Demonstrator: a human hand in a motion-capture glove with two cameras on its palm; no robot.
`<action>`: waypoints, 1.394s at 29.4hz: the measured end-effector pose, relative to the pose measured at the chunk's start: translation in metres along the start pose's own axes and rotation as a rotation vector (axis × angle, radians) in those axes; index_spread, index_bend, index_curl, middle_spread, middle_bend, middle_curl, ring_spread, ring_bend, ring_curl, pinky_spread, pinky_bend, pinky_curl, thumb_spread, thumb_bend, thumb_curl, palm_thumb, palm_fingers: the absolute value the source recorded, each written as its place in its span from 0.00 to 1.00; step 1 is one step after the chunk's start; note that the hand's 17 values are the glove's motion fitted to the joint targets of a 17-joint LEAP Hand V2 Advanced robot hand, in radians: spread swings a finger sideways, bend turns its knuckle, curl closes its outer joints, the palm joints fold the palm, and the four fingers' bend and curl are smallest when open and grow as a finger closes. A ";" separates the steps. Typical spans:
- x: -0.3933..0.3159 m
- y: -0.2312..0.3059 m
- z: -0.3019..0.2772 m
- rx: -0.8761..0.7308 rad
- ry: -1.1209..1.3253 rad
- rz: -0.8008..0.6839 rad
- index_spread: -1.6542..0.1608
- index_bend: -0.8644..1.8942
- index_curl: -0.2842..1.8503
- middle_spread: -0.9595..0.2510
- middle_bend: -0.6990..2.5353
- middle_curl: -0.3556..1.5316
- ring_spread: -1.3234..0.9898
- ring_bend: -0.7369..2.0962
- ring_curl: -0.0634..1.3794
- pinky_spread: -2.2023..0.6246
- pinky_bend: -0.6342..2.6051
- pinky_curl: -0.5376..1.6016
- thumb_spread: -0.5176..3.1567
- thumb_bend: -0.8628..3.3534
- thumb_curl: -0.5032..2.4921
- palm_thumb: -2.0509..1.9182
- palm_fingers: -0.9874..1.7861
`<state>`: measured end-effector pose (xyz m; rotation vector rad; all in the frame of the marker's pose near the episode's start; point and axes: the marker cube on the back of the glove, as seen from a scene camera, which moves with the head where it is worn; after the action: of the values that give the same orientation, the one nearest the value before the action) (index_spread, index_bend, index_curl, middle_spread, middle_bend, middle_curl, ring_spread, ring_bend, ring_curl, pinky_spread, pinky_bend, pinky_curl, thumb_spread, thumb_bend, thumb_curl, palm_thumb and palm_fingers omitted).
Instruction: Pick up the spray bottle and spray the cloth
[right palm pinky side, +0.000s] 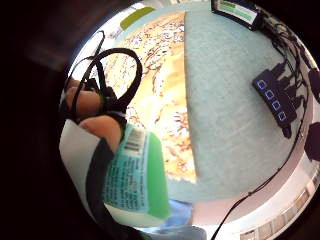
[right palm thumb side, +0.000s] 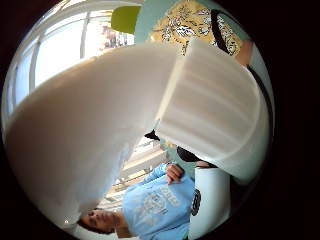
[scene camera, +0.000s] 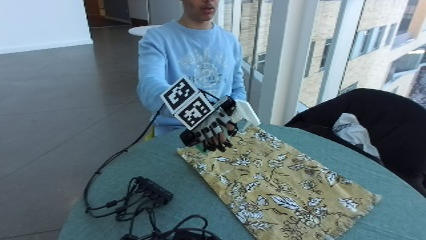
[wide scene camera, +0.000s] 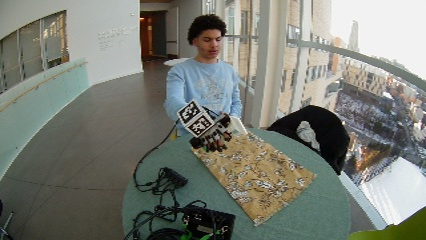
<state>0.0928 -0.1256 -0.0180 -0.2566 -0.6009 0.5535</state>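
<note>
While a person in a light blue sweatshirt (scene camera: 190, 55) is sitting at the far edge of a round table (scene camera: 133, 175) covered in pale green, daylight is coming in through tall windows (scene camera: 313, 45) beside it and a wide grey floor (scene camera: 60, 100) is stretching away behind. A yellow cloth (scene camera: 279, 185) printed with white flowers is lying flat across the table, running from the person's side toward the near edge. On the bare green surface beside it, a small black box (scene camera: 154, 190) is sitting among tangled black cables (scene camera: 113, 205), and a dark chair (scene camera: 373, 120) with a black garment over it is standing at the table's other side. The gloved right hand (scene camera: 216, 127) is hovering above the end of the cloth nearest the person, clear of the table, with its fingers (scene camera: 214, 142) curling around a spray bottle (scene camera: 245, 114). From the outside only the bottle's white head is showing past the hand. The little-finger-side palm view is showing the green body with its printed label (right palm pinky side: 131, 175) lying against the palm, a fingertip (right palm pinky side: 102, 127) pressing on it just above the barcode, with the cloth below. The thumb-side palm view is filled by the white trigger head (right palm thumb side: 100, 125) and its ribbed collar (right palm thumb side: 210, 110), close against the palm.
</note>
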 end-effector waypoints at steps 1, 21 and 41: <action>-0.004 0.000 0.002 0.003 -0.020 -0.015 0.78 0.37 0.33 0.73 0.28 0.43 0.56 0.44 0.31 0.80 0.28 0.42 0.33 0.20 0.39 0.76 0.77; -0.170 -0.009 0.150 0.020 -0.573 -0.580 0.78 0.37 0.33 0.73 0.28 0.43 0.55 0.43 0.31 0.80 0.28 0.42 0.33 0.20 0.39 0.76 0.76; -0.207 -0.030 0.260 -0.011 -0.596 -0.657 0.77 0.37 0.33 0.71 0.27 0.42 0.54 0.42 0.30 0.79 0.27 0.42 0.35 0.20 0.39 0.75 0.75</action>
<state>-0.1923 -0.2484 0.1053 0.1121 -1.2047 -0.0262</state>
